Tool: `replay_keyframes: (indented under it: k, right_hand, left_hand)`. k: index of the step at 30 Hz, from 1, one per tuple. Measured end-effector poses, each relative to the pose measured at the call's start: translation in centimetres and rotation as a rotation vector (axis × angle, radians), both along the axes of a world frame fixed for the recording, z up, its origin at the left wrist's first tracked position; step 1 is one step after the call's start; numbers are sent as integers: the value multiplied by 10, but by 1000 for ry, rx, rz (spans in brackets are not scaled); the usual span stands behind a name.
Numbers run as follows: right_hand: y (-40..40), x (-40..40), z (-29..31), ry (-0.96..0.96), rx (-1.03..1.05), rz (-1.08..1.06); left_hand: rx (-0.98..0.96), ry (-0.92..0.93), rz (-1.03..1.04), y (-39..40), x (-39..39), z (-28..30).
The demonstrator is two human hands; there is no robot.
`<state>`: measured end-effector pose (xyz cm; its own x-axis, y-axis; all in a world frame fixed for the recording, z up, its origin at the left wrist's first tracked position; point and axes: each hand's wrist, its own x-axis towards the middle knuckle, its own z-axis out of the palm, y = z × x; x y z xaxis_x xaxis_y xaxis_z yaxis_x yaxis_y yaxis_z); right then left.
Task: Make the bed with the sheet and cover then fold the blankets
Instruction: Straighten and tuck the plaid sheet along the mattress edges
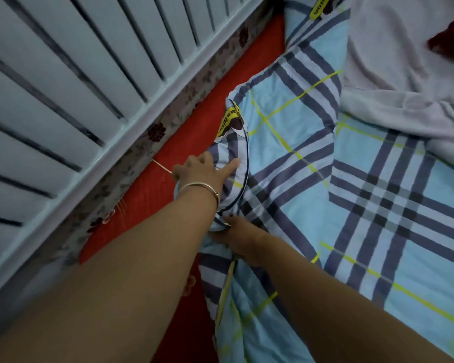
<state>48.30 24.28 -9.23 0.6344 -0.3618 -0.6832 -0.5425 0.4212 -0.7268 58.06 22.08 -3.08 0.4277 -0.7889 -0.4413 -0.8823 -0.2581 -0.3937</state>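
1. Working along the wall side of the bed, the person has both arms stretched out over the checked sheet [294,158], a blue, grey and yellow plaid that lies rumpled across the mattress.
2. That sheet stops short of the edge: a strip of red underlay [202,119] still shows between it and the floral mattress side [131,153], which sits against the white slatted headboard [71,82]. I judge the hands are there to draw the sheet's border over that bare strip.
3. The left hand [203,170] reaches furthest, wrist nearly straight and wearing a thin bangle [201,187]. Its forefinger points out flat onto a raised fold of the sheet, the other fingers loosely bent; it presses rather than grabs, as if holding the fold in place.
4. The right hand [237,238] lies closer in, just below the left wrist, knuckles up. Its fingers are bunched round a gathered pinch of the sheet's piped edge, which looks like the pulling grip.
5. A pale pinkish blanket [404,61] is heaped at the far right on top of the sheet, unfolded, so by my reckoning the folding part has not begun.
6. The forearms nearly touch, left above right.
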Motion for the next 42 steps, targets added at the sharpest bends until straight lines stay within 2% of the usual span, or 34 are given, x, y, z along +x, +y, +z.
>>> replay_keyframes:
  k: [8, 15, 20, 26, 28, 30, 32, 34, 36, 37, 38, 39, 41, 42]
  right_hand:
    - [64, 49, -12, -77, 65, 152]
    - [102, 75, -15, -34, -143, 392]
    - [112, 84, -23, 46, -162, 408]
    - [134, 90, -40, 54, -200, 424]
    - [139, 93, -42, 66, -172, 426]
    - [145, 95, -42, 64, -54, 433]
    - [152, 97, -42, 57, 9, 484]
    - [157, 100, -43, 30, -111, 633]
    - [159, 102, -41, 10, -247, 754]
    - [159, 103, -39, 5, -290, 801]
    - [159, 105, -39, 3, -317, 849]
    - [157, 106, -38, 4, -334, 894]
    - [153, 106, -35, 5, -372, 949]
    - [151, 105, -33, -4, -412, 930]
  left_hand:
    - [45, 19, 163, 73, 64, -10]
    - [-91, 72, 306, 147, 108, -27]
    - [-151, 158, 368, 162, 121, -27]
    - [-178, 235, 499, 189, 139, -39]
    - [-239, 282, 581, 195, 146, -42]
    - [-294, 295, 694, 201, 148, -38]
    - [-405, 224, 743, 210, 147, -31]
    - [-572, 99, 606, 218, 143, -23]
    - [-724, -26, 297, 222, 146, -29]
    - [-735, -54, 130, 220, 146, -33]
    - [-660, -31, 11, 215, 145, -36]
    - [-532, 62, -19, 210, 143, -41]
    - [-200, 324, 186, 200, 139, -59]
    - [-98, 405, 293, 196, 136, -69]
